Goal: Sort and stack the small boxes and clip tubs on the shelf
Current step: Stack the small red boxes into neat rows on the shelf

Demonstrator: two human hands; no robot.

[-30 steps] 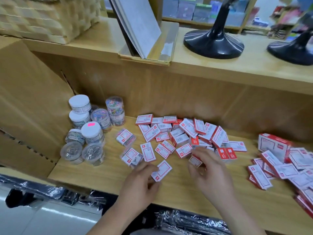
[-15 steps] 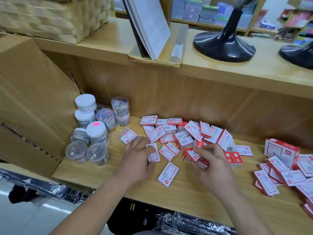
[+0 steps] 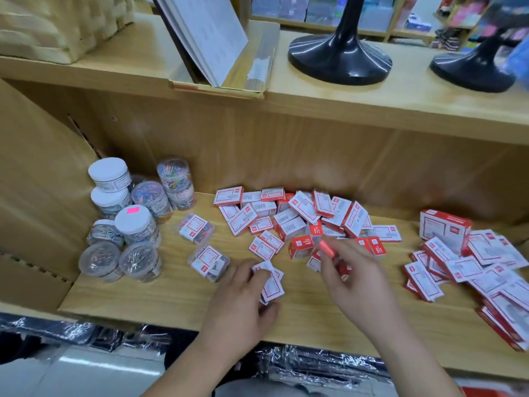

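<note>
A heap of small red-and-white boxes [image 3: 297, 216] lies at the middle back of the wooden shelf [image 3: 160, 296]. My left hand [image 3: 240, 299] grips a small stack of these boxes [image 3: 272, 283] near the shelf's front. My right hand [image 3: 352, 279] pinches one small red-and-white box [image 3: 315, 260] at the front edge of the heap, its fingers partly covering it. Round clip tubs [image 3: 134, 224] are stacked at the left, some with white lids, some clear. Two clear flat packs of clips [image 3: 209, 260] lie between the tubs and the boxes.
Larger red-and-white boxes [image 3: 446, 229] and flat ones are piled at the right end. The upper shelf holds a woven basket [image 3: 43, 27], a leaning book [image 3: 206, 32] and two black stand bases [image 3: 340, 60]. A cardboard panel [image 3: 34, 173] walls the left side.
My left hand drew back from the heap toward the shelf front, now gripping a small stack of boxes. My right hand stayed at the heap's front edge, pinching a box.
</note>
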